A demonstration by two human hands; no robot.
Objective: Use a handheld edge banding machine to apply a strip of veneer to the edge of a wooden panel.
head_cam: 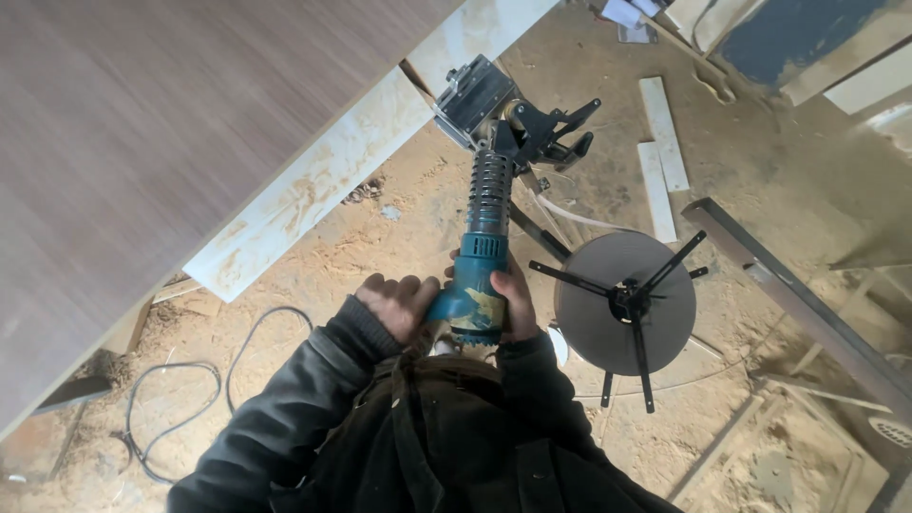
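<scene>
I hold a teal hot-air tool (pixel 480 266) with a ribbed metal barrel, pointing away from me. Its front carries a black bracket head (pixel 522 119) that sits against the pale edge (pixel 323 176) of a large brown board (pixel 142 142). My left hand (pixel 397 302) grips the tool's rear from the left. My right hand (pixel 515 302) wraps the body from the right. A grey roll of edge banding (pixel 613 304) on a black spoked holder hangs just right of my hands, and a thin strip runs from it toward the head.
The floor is covered in sawdust. A black cable (pixel 180 399) loops on the floor at lower left. Pale wood offcuts (pixel 662 152) lie beyond the roll. A long metal rail (pixel 807 304) slants across the right side. More boards lean at the top right.
</scene>
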